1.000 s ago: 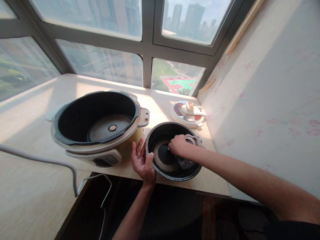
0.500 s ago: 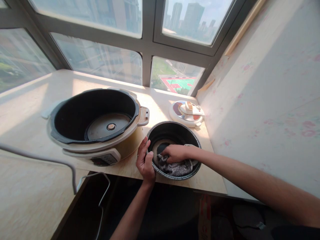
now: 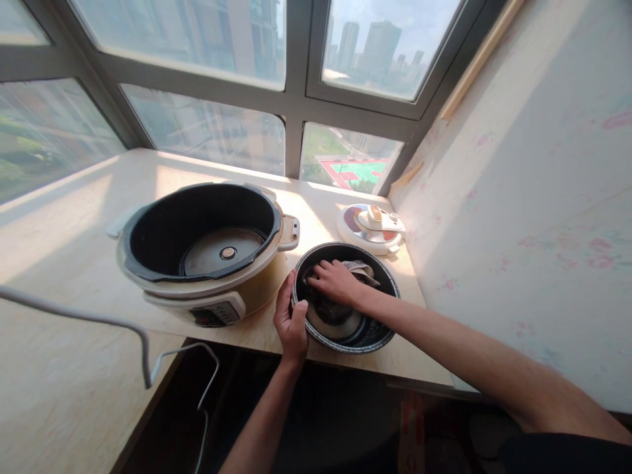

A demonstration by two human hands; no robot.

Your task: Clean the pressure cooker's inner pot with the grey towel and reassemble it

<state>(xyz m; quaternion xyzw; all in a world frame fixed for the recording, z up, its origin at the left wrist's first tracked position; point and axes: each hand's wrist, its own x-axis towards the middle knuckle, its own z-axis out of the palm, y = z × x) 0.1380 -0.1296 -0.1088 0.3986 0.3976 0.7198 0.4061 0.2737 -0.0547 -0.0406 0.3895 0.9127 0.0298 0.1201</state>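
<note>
A black inner pot [image 3: 368,342] stands on the wooden ledge, its mouth facing up. My left hand [image 3: 292,322] grips the pot's left side, thumb at the rim and fingers along the outer wall. Inside the pot, my right hand [image 3: 336,282] presses a grey cloth [image 3: 363,268] against the far left part of the interior; the fingers are bent over it and partly hide it. Left of the pot sits the open pressure cooker body [image 3: 257,280], with a round plate at its bottom. The cooker lid [image 3: 371,227] lies behind the pot.
A grey cable [image 3: 99,316] crosses the left side, and a thinner white cord [image 3: 210,382] hangs over the ledge's front edge. The wooden ledge [image 3: 64,263] runs along windows [image 3: 202,125]. A flowered wall [image 3: 533,217] bounds the right side.
My right hand has moved the cloth from the near part of the pot's inside to the far left part. My left hand keeps its hold. The view has shifted slightly.
</note>
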